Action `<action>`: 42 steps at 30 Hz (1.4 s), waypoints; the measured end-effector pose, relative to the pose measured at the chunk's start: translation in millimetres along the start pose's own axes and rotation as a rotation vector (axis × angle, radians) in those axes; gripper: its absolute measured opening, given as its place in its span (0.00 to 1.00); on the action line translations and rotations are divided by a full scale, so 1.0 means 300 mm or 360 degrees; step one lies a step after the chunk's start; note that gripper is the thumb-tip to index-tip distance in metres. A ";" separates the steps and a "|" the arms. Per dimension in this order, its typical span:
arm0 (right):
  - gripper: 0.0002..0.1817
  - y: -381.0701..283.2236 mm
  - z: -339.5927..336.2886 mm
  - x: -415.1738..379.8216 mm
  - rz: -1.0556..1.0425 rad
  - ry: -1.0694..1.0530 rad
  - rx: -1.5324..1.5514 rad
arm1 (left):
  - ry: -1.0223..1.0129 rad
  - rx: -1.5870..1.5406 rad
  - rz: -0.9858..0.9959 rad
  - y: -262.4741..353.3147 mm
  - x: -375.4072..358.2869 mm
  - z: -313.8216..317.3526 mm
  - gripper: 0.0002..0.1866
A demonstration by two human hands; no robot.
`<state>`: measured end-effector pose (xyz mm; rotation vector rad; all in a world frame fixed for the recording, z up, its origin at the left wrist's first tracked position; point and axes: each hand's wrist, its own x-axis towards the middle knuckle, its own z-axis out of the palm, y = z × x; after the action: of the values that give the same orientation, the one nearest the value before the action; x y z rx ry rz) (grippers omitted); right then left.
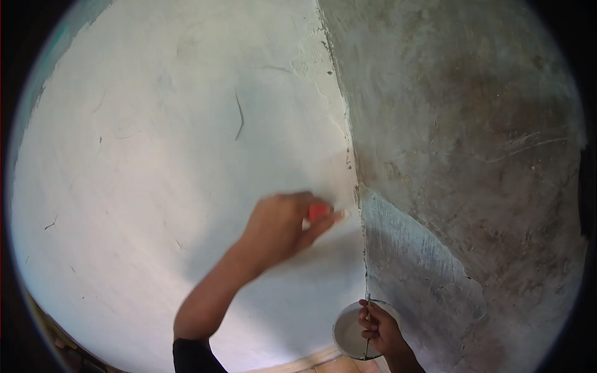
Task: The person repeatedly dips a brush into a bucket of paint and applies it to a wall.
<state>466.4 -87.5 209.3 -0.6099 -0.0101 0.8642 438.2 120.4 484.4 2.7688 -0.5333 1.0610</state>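
My left hand [280,227] is raised close to the white-coated wall [143,168], just left of the corner line. Its fingers are closed around a small red object [318,211], blurred by motion, whose shape I cannot make out. Lower down, my right hand [380,328] grips a thin stick-like tool [368,311], seen edge-on, over a round pale bowl [346,329]. The fingers partly cover the bowl, and whether they also hold it is hidden.
Right of the corner is a rough grey-brown wall [466,124] with a pale smeared patch [410,236]. Several dark cracks mark the white wall. A strip of tiled floor [339,365] shows at the bottom.
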 end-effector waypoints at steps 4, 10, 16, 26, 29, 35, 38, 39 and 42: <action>0.14 0.029 -0.060 0.011 0.0075 -0.0069 0.0030 | -0.0186 0.0177 -0.0039 -0.042 0.211 -0.049 0.17; 0.14 0.068 -0.106 0.000 0.0152 -0.0021 0.0007 | -0.0296 0.0218 0.0017 -0.054 0.325 0.098 0.22; 0.15 0.092 -0.145 -0.028 0.0303 -0.0031 -0.0026 | 0.0210 0.0736 0.0475 -0.138 0.493 0.054 0.21; 0.15 0.100 -0.199 -0.085 0.0372 0.0001 -0.0097 | 0.0825 0.1405 0.0550 0.121 0.562 -0.195 0.13; 0.16 0.116 -0.222 -0.099 0.0365 0.0015 -0.0101 | 0.0486 0.1438 0.0257 0.064 0.500 -0.088 0.11; 0.16 0.121 -0.272 -0.138 0.0387 0.0059 -0.0147 | 0.0381 0.1417 0.0713 -0.008 0.068 0.395 0.15; 0.14 0.131 -0.310 -0.154 0.0358 0.0125 -0.0145 | 0.0146 0.1373 0.0774 0.018 -0.164 0.631 0.18; 0.15 0.132 -0.318 -0.159 0.0360 0.0133 -0.0170 | 0.0125 0.1336 0.0789 0.028 -0.230 0.703 0.17; 0.15 0.152 -0.363 -0.158 0.0363 0.0119 -0.0192 | 0.0029 0.1133 0.0742 0.076 -0.373 0.851 0.16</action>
<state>429.9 -153.3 106.8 -0.7666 0.0770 1.0660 511.4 68.4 219.4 3.3093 -1.0009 1.6399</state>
